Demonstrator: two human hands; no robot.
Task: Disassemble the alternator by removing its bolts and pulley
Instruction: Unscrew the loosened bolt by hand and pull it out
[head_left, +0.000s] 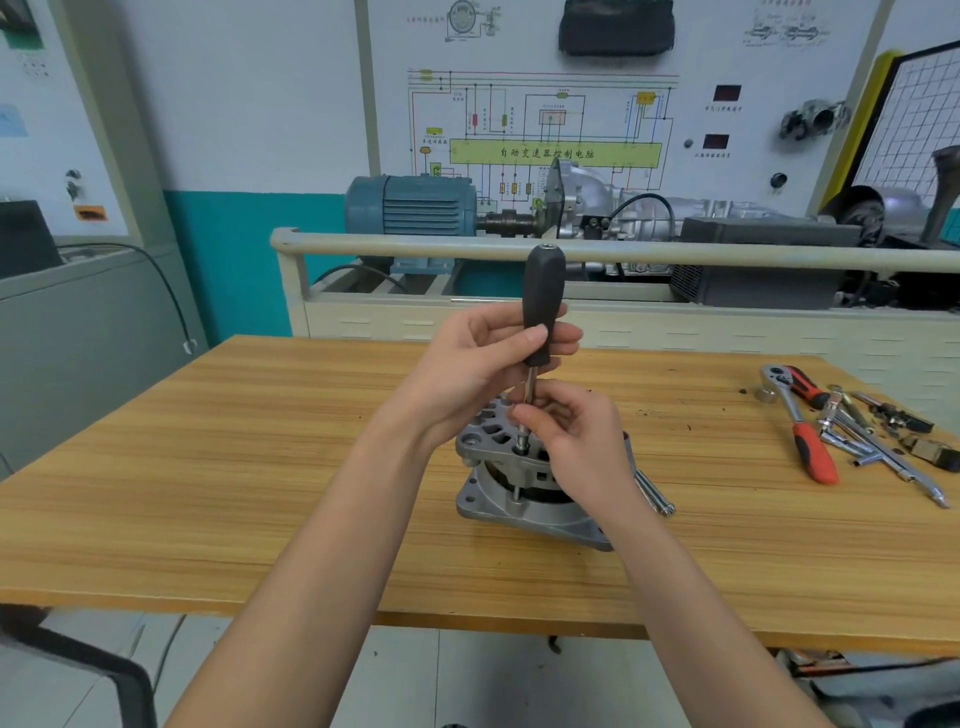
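Alternator (511, 483) sits mid-tabletop (208, 467). Left hand (478, 358) grips the driver (540, 306) handle upright; right hand (576, 436) pinches its shaft just above a housing bolt (521, 448). Risk: tilt the driver and the socket could slip, rounding the bolt head.
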